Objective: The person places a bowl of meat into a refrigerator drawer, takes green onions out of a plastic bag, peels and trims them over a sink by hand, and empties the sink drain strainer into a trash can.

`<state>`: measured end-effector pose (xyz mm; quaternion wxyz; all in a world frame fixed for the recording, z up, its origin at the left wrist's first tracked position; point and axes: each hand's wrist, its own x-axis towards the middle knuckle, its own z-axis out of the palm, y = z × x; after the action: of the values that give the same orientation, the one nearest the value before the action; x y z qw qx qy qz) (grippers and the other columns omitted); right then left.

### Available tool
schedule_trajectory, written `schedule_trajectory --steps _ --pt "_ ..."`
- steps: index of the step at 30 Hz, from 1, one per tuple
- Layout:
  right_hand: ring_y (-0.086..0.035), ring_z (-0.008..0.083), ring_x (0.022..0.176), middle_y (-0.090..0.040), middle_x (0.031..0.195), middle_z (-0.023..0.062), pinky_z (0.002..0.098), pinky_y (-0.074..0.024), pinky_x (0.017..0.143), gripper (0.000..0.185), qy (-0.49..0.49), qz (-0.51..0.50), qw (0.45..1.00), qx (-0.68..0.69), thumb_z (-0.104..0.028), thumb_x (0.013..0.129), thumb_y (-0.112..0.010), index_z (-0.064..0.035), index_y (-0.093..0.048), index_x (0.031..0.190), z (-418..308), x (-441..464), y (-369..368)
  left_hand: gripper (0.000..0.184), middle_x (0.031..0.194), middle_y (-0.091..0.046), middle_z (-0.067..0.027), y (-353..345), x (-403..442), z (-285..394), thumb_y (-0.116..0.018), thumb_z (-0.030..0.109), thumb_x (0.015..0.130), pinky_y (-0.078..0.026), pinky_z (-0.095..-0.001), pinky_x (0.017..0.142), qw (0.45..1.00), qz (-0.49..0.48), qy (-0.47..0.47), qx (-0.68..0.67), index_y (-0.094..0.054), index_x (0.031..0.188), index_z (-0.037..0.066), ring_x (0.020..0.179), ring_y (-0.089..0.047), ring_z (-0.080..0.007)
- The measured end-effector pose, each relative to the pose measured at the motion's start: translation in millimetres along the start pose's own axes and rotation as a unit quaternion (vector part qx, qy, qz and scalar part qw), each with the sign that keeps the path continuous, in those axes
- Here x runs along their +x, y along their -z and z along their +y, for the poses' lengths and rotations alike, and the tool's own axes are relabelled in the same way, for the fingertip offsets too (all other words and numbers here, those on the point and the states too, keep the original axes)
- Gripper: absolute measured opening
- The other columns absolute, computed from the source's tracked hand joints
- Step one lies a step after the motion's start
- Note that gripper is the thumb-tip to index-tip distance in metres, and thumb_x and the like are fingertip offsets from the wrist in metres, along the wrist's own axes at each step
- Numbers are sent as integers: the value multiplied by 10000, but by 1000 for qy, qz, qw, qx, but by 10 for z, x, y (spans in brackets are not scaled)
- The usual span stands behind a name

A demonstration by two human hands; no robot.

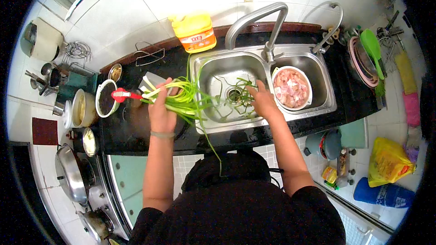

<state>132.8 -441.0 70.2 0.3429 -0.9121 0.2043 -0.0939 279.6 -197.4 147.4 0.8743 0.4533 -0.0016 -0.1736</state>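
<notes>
Head view, left hand: the left hand (162, 109) is closed around a bunch of scallions (184, 103), which it holds above the black countertop (218, 141), with the green ends reaching over the left sink basin (219, 69).
Right hand: the right hand (265, 103) is over the same basin, at some dark green leaf scraps (245, 92); I cannot tell if its fingers pinch them.
Drain: scraps lie around the drain (235, 94); it could become blocked, if water carries them in.
Long leaf: one leaf (211, 146) hangs past the counter edge; it could be pulled out, if it catches on clothing.
Raw meat: a white bowl (276, 102) of meat pieces (290, 86) stands in the right basin (320, 75); wet scraps could fall there, if the right hand shakes them.
</notes>
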Motion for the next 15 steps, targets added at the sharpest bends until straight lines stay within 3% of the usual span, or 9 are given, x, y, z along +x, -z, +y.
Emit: schedule_trajectory --steps 1,3,4,5,7,8,11,14,15 --pt "-583 284 835 -591 947 122 362 -474 729 285 21 -12 981 -191 -63 759 -616 -46 -556 1037 70 -40 -49 241 1174 -510 -163 42 33 24 -508 100 885 -445 -425 908 1000 11 2 -4 -478 1099 -7 1067 -515 -292" --pt "-524 351 997 -551 1092 165 405 -427 848 405 38 18 999 -25 -72 711 -635 -65 -551 1108 154 -100 -93 255 1196 -496 -154 67 65 81 -492 98 889 -415 -439 942 998 51 31 -23 -460 1120 -4 1119 -476 -300" --pt "-600 317 746 -589 970 172 382 -485 690 255 110 42 993 -16 -126 749 -620 -81 -613 1000 164 -87 -84 264 1203 -490 -146 43 67 111 -476 107 899 -393 -439 966 997 58 43 -40 -444 1139 1 1141 -457 -295" --pt "-600 317 746 -589 970 172 382 -485 690 255 110 40 993 -13 -126 749 -620 -81 -613 1000 147 -105 -95 255 1203 -486 -144 166 159 86 -465 110 906 -369 -438 989 996 48 54 -58 -448 1137 3 1145 -451 -291" --pt "-607 260 739 -625 823 125 326 -477 681 147 16 -124 977 171 -146 773 -624 -57 -646 888 -65 -112 -53 270 1201 -487 -138 183 234 86 -456 125 913 -365 -434 994 994 47 77 -63 -430 1155 8 1142 -453 -282" --pt "-603 217 726 -622 702 85 280 -461 670 153 23 -121 942 312 -180 801 -617 -32 -648 822 -150 -151 -167 270 1201 -487 -138 204 272 65 -456 125 913 -365 -434 994 994 44 78 -62 -430 1155 8 1142 -453 -282" --pt "-599 183 752 -631 773 84 264 -455 666 182 100 -162 909 370 -193 822 -599 -16 -640 833 -606 -190 -127 274 1204 -483 -148 230 340 -9 -467 121 909 -375 -435 985 990 17 96 -106 -414 1156 13 1131 -461 -289" --pt "-600 221 771 -622 816 106 296 -462 677 204 140 -100 909 380 -212 822 -583 -18 -639 855 -928 -231 -226 252 1177 -496 -178 -24 270 -53 -509 86 886 -413 -437 948 991 62 51 -107 -418 1112 21 1091 -490 -294" --pt "-592 249 764 -608 809 116 322 -462 672 206 173 -42 933 314 -217 816 -579 -24 -637 860 -973 -238 -287 252 1177 -496 -178 -45 269 -85 -509 86 886 -413 -437 948 991 60 51 -108 -418 1112 21 1091 -490 -294"
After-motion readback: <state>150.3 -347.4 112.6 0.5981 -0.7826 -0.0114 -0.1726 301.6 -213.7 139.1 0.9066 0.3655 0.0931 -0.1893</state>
